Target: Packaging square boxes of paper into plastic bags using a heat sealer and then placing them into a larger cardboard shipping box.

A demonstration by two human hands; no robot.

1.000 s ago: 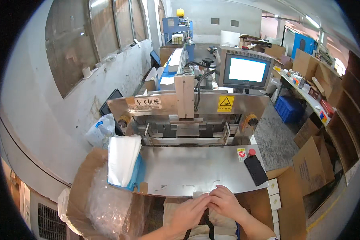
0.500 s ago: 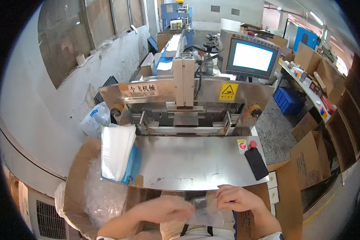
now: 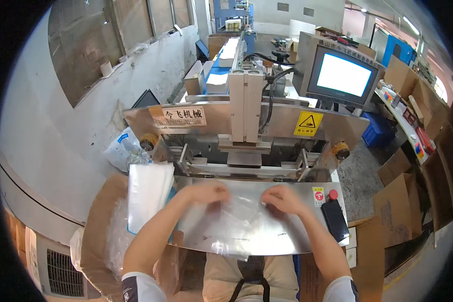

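Note:
My left hand [image 3: 212, 193] and my right hand [image 3: 283, 199] are both over the steel work table [image 3: 293, 240], fingers pinched. Between them a clear plastic bag [image 3: 241, 219] is stretched, its lower end hanging toward the table's near edge. The left hand is slightly blurred. Just beyond my hands is the machine's crossbar with a central metal block [image 3: 244, 160] under a vertical column [image 3: 246, 105]. A stack of clear, whitish plastic bags [image 3: 147, 194] stands at the table's left side, left of my left forearm.
A black phone [image 3: 335, 220] and a red push button [image 3: 332, 195] sit at the table's right edge. A lit monitor [image 3: 342, 75] stands behind on the right. An open cardboard box [image 3: 98, 226] with clear plastic is at left. Shelving with cartons lines the far right.
Both hands have moved up and forward from my lap onto the table, carrying the clear plastic bag between them. The view has shifted slightly.

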